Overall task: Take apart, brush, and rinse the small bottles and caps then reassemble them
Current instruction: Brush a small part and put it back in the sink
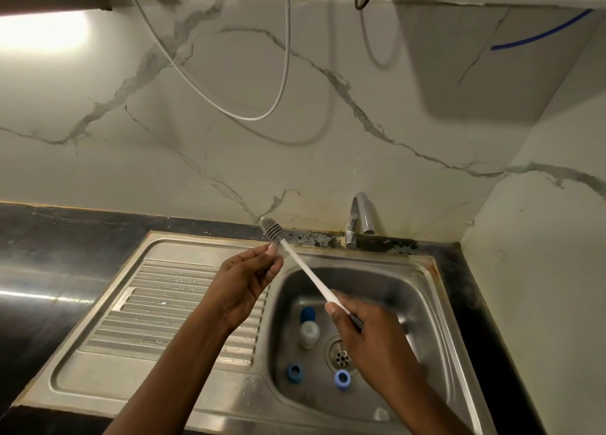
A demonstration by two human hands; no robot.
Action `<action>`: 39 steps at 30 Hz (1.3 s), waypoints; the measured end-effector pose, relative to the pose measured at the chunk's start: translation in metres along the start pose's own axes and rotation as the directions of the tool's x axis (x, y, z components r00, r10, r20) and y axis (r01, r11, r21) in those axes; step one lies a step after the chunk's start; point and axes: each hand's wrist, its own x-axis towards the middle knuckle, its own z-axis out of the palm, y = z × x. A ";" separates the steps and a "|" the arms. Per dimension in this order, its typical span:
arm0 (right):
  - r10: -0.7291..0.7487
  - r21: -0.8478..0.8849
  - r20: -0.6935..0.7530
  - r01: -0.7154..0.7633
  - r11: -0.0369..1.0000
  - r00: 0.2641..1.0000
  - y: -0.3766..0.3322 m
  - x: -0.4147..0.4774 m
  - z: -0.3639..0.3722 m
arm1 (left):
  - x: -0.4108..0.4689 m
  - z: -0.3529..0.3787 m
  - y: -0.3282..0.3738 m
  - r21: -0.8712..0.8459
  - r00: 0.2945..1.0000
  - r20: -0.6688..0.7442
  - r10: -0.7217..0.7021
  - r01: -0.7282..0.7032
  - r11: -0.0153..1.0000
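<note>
My right grip [370, 339] is closed round the handle of the brush [308, 272], which slants up over the sink [82, 379]. My left grip [244, 279] has its fingertips at the stem under the bristles, but whether it pinches I cannot tell. A bottle [309, 331] lies in the basin beside the drain [341, 357], and two caps [294, 373] are near the basin's front edge.

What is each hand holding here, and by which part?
One bottle brush: the right hand grips the handle's lower end; the left hand appears to pinch the shaft just below the bristles with its fingers.
</note>
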 end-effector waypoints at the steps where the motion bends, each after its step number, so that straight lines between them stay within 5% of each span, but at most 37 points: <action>1: 0.002 -0.013 0.004 -0.002 1.000 1.000 -0.001 0.003 0.001 | -0.001 0.000 -0.001 0.016 1.000 0.002 -0.012 0.012 1.000; 10: 0.010 -0.001 -0.012 -0.010 1.000 1.000 0.002 -0.003 -0.006 | -0.001 0.000 0.003 -0.144 0.996 -0.085 -0.019 0.007 0.990; 20: 0.023 -0.029 0.001 -0.023 0.999 1.000 -0.005 0.007 -0.003 | -0.004 0.010 -0.010 -0.022 0.996 -0.030 -0.085 0.084 0.996; 27: 0.012 -0.010 -0.023 -0.012 1.000 1.000 0.000 -0.002 -0.012 | 0.002 0.005 -0.002 -0.177 0.995 -0.053 -0.087 0.076 0.981; 34: 0.030 0.022 -0.009 -0.030 0.999 1.000 0.002 -0.006 -0.003 | 0.000 0.012 -0.013 0.041 0.997 -0.017 -0.078 0.078 0.996; 39: 0.013 0.013 -0.017 -0.013 1.000 1.000 -0.002 0.007 -0.007 | -0.002 0.017 -0.012 -0.011 0.994 0.011 -0.105 0.105 0.994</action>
